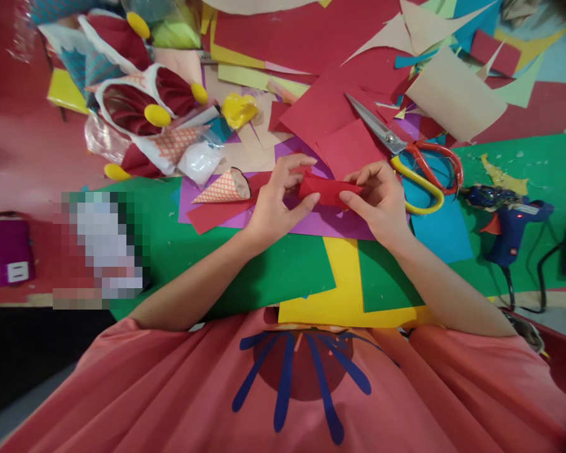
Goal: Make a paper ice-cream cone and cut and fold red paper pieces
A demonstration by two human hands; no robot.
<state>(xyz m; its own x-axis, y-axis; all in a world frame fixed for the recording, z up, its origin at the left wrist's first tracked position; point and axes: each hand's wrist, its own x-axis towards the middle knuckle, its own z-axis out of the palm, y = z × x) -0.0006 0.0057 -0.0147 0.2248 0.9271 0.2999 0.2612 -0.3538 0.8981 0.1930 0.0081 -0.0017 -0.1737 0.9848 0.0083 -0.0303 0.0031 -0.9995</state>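
Observation:
Between my two hands, in the middle of the head view, a small red piece (331, 190) is held, bent or rolled along its length. My left hand (283, 198) pinches its left end between thumb and fingers. At its right end my right hand (378, 198) grips it the same way, thumb in front. Beneath lie a purple sheet (311, 226) and a red strip (212, 216). A checked cone (224, 187) rests on its side to the left of my left hand. Scissors (396, 143) with red and yellow handles lie open just beyond my right hand.
A blue glue gun (507, 226) with a cord lies at the right on a green sheet (559, 176). White, red and yellow craft pieces (136, 104) crowd the upper left. Cut sheets and a beige roll (455, 94) cover the back. A blurred-out object (106, 245) is at the left.

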